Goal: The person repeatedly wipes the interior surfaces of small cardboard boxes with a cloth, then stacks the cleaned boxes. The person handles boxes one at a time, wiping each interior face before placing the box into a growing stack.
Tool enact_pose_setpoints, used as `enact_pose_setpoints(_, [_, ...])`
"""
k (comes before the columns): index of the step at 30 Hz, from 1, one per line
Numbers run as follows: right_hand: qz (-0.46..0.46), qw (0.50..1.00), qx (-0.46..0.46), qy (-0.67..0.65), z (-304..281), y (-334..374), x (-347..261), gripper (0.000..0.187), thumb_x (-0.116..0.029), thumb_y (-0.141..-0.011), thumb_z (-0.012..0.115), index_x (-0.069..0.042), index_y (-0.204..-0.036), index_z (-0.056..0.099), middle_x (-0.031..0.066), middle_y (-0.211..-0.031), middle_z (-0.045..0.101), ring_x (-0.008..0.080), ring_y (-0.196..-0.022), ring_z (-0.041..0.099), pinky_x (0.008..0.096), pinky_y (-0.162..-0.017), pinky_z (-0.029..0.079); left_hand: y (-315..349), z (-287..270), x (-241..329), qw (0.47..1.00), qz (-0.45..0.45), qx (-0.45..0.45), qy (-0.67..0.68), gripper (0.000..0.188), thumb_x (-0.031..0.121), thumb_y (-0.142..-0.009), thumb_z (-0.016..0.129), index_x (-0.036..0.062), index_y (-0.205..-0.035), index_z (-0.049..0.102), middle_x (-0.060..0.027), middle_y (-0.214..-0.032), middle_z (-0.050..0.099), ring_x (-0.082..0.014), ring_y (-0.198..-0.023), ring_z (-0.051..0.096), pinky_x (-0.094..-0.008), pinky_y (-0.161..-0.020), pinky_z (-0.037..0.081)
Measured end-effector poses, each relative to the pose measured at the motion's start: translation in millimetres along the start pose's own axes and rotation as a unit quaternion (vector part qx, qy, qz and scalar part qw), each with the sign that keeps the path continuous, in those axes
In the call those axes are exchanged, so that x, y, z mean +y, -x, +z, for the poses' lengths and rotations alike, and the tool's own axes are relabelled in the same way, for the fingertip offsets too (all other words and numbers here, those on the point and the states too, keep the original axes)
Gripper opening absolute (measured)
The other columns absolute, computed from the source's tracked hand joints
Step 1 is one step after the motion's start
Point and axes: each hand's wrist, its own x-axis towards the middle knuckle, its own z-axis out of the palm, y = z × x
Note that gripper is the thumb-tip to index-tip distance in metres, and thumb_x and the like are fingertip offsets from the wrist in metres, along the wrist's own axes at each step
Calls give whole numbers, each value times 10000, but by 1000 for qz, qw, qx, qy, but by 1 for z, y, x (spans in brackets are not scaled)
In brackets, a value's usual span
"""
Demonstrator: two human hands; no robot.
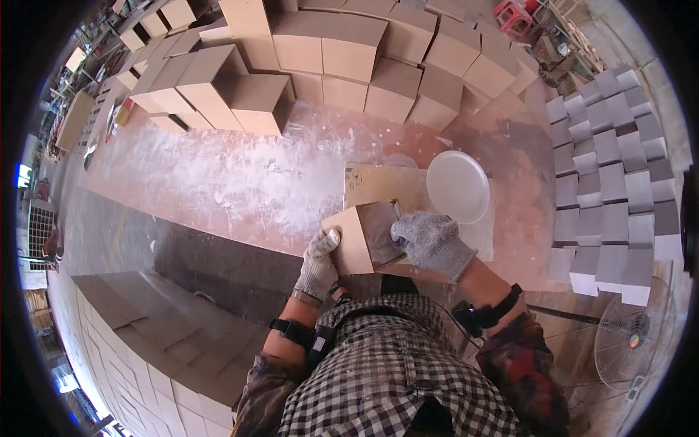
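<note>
both gloved hands hold one tan box point(364, 237) at the bench's point(240, 182) near edge: left hand point(319, 264) cupped on its side, right hand point(429, 242) pressed on its darker face. it looks stiff, boxy and light; gripping opposite faces suits it. one white round lid point(457, 186) lies just beyond, with dozens of similar boxes point(328, 65) stacked at the far edge.

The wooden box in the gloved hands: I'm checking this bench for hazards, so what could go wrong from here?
1. The wooden box is tilted at the near edge of the workbench, steadied by the left hand while the right hand presses on its dark face; it might slip off.
2. The white bowl sits close beyond the right hand; a wide stroke could knock it.
3. White dust coats the bench, so the box may slide.
</note>
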Motion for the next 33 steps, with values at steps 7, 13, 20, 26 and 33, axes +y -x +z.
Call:
enact_pose_setpoints(7, [68, 981, -172, -62, -2, -5, 15, 182, -200, -727, 654, -109, -884, 651, 118, -856, 651, 296, -837, 633, 418, -733, 497, -1, 8, -3, 1000, 7, 2, 30, 449, 258, -866, 636, 7, -1222, 526, -90, -1129, 606, -195, -1003, 611, -353, -881, 512])
enact_pose_setpoints(13, [-56, 987, -118, -94, -7, -5, 27, 180, -178, -770, 632, -64, -909, 650, 96, -940, 662, 246, -891, 632, 352, -789, 491, -3, 12, 3, 1000, 13, 19, 3, 485, 269, -847, 652, -17, -1217, 525, -93, -1092, 623, -198, -969, 622, -348, -857, 521])
enact_pose_setpoints(20, [241, 773, -37, -586, -34, -9, 30, 207, -124, -766, 653, -14, -941, 663, 74, -925, 663, 157, -871, 604, 295, -805, 489, -5, 3, -1, 1000, 8, 7, -9, 510, 292, -840, 657, -4, -1234, 521, -85, -1111, 617, -195, -996, 611, -346, -872, 516])
enact_pose_setpoints(26, [113, 937, 25, -329, -40, 14, 38, 145, -129, -762, 686, -42, -867, 638, 34, -802, 650, 120, -727, 615, 260, -683, 508, -6, -6, -2, 1000, -17, 0, 24, 635, 342, -793, 715, 3, -1277, 485, -122, -1167, 595, -262, -1070, 589, -431, -922, 500])
enact_pose_setpoints(33, [49, 992, -70, -97, -19, -5, 0, 148, -232, -761, 662, -131, -862, 628, 118, -865, 664, 304, -821, 648, 409, -701, 503, -8, -19, -9, 1000, 0, 17, 6, 621, 354, -800, 714, 8, -1267, 492, -115, -1162, 599, -249, -1043, 603, -418, -893, 517])
